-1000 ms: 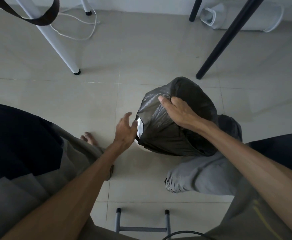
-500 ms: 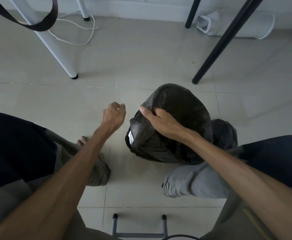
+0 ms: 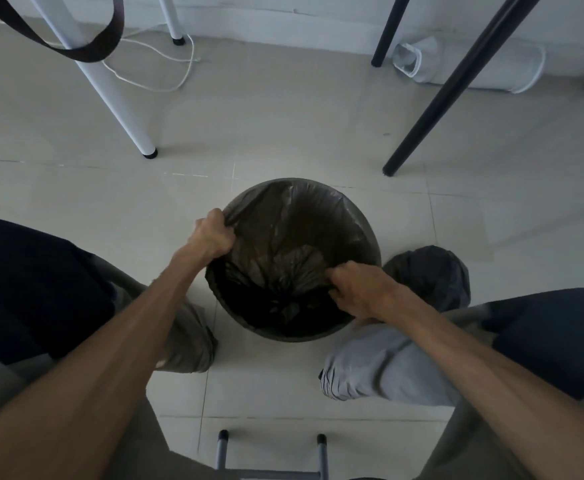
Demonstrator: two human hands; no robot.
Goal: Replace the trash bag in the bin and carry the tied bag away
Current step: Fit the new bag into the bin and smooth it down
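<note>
Around the bin (image 3: 297,336) on the tiled floor (image 3: 283,126) stand a white leg (image 3: 110,95) to the far left and a black leg (image 3: 456,88) to the far right, both well apart from it. A white cable (image 3: 165,69) loops by the far wall, a dark strap (image 3: 86,51) hangs at upper left, and a pale cylinder (image 3: 470,69) lies along the wall behind the black leg. Just beside the bin's right side sits a dark, filled bag (image 3: 432,271), partly behind the person's knee (image 3: 380,368); the other knee (image 3: 186,344) crowds the bin's left. Two grey frame legs (image 3: 269,452) show at the near edge. Open floor lies beyond the bin, between the two legs.

The fresh liner (image 3: 301,237) is spread inside the bin, its edge folded over the far rim. The left hand (image 3: 212,235) has a clenched grip on the liner's edge at the left rim. The right hand (image 3: 356,289) grasps a gather of liner at the near right rim, fingers curled into the plastic.
</note>
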